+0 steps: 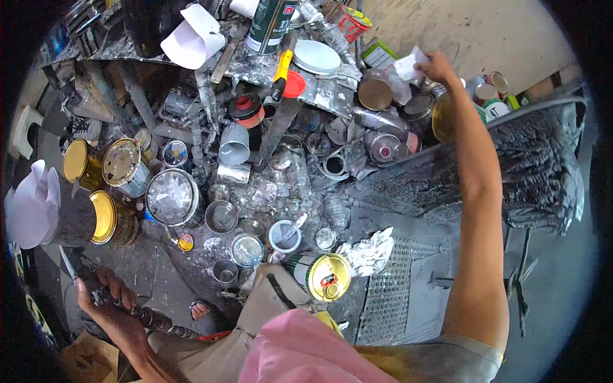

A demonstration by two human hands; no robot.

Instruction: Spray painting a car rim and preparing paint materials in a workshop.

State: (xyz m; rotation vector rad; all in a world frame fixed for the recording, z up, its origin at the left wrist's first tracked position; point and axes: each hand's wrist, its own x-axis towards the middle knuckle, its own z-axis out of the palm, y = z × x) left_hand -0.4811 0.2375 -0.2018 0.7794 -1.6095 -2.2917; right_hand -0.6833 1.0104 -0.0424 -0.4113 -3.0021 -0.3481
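Observation:
At the lower left, my left hand (108, 303) is wrapped round the dark handle of a spray gun (143, 314). A dark cup (75, 217) stands above that hand, with crumpled white paper (35, 204) at its mouth. My right arm reaches far to the upper right. There my right hand (437, 67) pinches a piece of white paper or cloth (407, 66) above the crowded cans and bottles. A brown-topped round can (375, 94) sits just left of and below it, and a green and white box (379, 56) lies behind.
Several paint cans, including a wide white-smeared one (171, 196), and small cups cover the floor. A gold-topped can (329, 277) stands near my knees, beside crumpled white paper (369, 251). The paint-crusted bench (239, 67) holds a yellow cutter (282, 66). A dark encrusted sheet (530, 159) lies at right.

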